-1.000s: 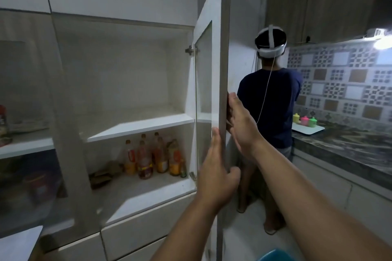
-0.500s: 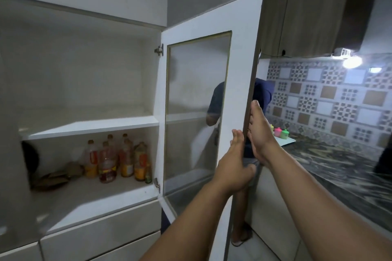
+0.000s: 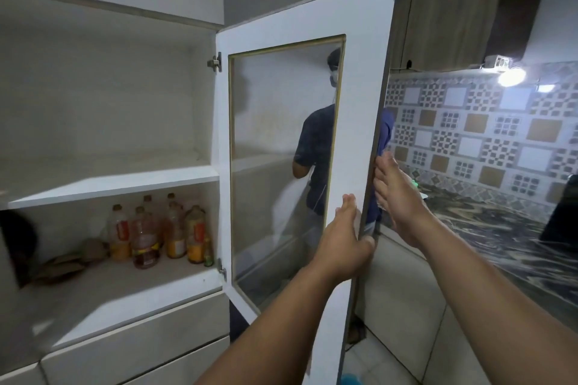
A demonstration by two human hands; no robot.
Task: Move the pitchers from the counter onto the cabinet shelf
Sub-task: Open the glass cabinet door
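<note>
With the left hand (image 3: 342, 237) pinching the cabinet door (image 3: 359, 97) edge and the right hand (image 3: 395, 194) flat and open behind it, swing it fully clear of the bare upper shelf (image 3: 119, 186); 0 pitchers visible on the counter (image 3: 488, 222).

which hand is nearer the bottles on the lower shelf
Left. The left hand grips the door's free edge on the cabinet-facing side; the right hand lies beyond that edge, farther from the bottles.

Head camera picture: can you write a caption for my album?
Both hands, left hand and right hand, hold the open glass cabinet door; bottles sit below an upper shelf.
</note>
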